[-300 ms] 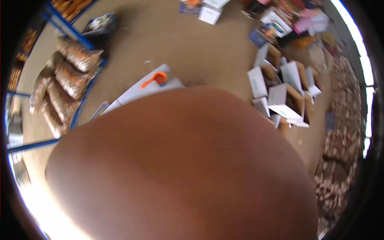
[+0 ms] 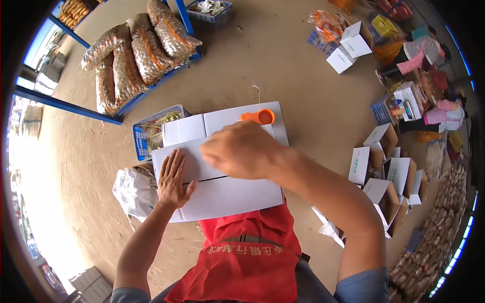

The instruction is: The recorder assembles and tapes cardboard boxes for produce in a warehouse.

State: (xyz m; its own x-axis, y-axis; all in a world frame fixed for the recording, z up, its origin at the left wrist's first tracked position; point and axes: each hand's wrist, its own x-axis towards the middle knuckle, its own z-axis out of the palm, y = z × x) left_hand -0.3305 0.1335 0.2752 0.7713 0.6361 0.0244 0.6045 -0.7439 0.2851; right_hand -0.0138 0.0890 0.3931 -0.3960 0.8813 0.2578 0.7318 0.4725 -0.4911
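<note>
A white cardboard carton (image 2: 227,199) lies in front of me with its top flaps folded down and a dark seam running across. My left hand (image 2: 173,179) rests flat on its left part, fingers stretched out. Over the middle of the top is my right hand (image 2: 242,149), its fingers curled in and slightly blurred. Whether anything is inside that fist is hidden. Just beyond it, an orange tool (image 2: 260,117) with a round end and a short handle lies on a white cardboard surface.
A blue crate (image 2: 143,144) and a white plastic bag (image 2: 132,191) stand left of the carton. Farther left, filled mesh sacks (image 2: 144,55) lie on a blue rack. Several open white boxes (image 2: 381,194) cluster at right. People (image 2: 427,55) work at the far right.
Brown, blurred skin that covered most of the view has moved away. Both hands now show at the carton, and the view has shifted.
</note>
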